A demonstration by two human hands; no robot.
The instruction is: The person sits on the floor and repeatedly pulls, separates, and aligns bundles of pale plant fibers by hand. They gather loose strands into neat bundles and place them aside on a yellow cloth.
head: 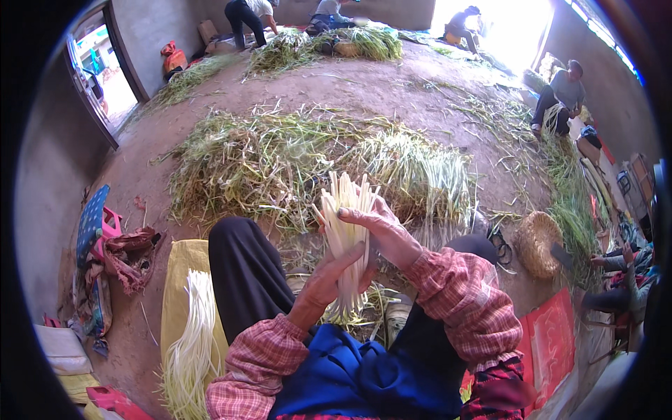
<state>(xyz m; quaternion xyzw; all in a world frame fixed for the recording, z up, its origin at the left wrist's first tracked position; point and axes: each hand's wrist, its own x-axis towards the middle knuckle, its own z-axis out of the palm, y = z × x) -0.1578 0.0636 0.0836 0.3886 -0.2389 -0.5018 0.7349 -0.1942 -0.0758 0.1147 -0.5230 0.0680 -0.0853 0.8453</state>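
A bundle of pale plant stalks [340,231] stands nearly upright between my knees, held in both hands. My left hand [328,281] is wrapped around its lower part, thumb across the front. Higher up, my right hand [386,226] grips the stalks near their top ends, its thumb pressed against them. The tips there are uneven in height. To my left, a larger pile of pale stalks [191,325] lies lengthwise on a yellow woven sack [181,257]. Just beyond my hands spreads a long heap of leafy green stalks [283,163]. Part of each hand's fingers is hidden behind the bundle.
A round straw seat [538,244] and a red sheet [548,346] lie to my right. On the left are a pink stool [107,231] and a crumpled brown sack [134,254]. Several people work around the room's edges beside green heaps [283,52].
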